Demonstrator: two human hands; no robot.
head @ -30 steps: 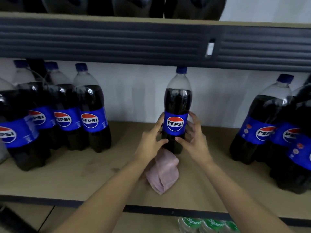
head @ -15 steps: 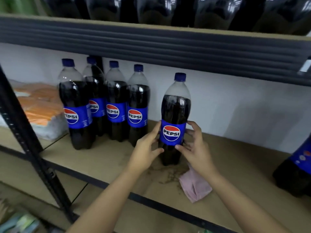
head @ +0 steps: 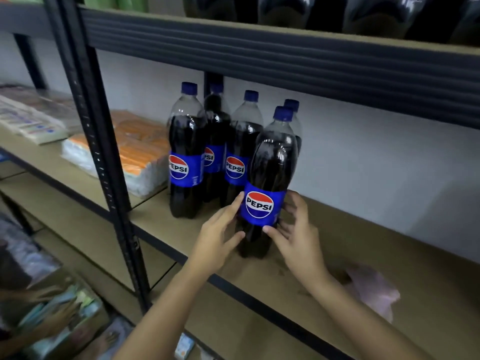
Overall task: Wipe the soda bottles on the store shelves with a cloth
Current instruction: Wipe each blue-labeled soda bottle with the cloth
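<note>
On the middle shelf (head: 389, 255) of a dark metal rack, a person's two bare hands hold one upright cola bottle (head: 270, 183) by its blue label. The left hand (head: 218, 240) has its fingers curled along the bottle's left side, thumb near the lower body. The right hand (head: 296, 235) wraps the right side, fingers partly behind the bottle and blurred.

Over the last second the bottle has travelled leftward along the shelf, from a spot standing alone to just beside a cluster of four matching bottles (head: 187, 152). It now appears to touch or nearly touch the nearest of them; I cannot tell which. The pink cloth (head: 371, 289) was close under the hands a second ago; it now lies on the shelf to the right, behind the right forearm and apart from the bottle. This suggests the bottle is being regrouped with the others, probably after wiping, and the cloth must be picked up again for the next one.

Motion blur smears the cloth's outline. One bottle in the cluster is mostly hidden behind the held one, only its cap showing. Dark bottles on the shelf above are cut off. Orange packets (head: 140, 146) sit left of the cluster.
</note>
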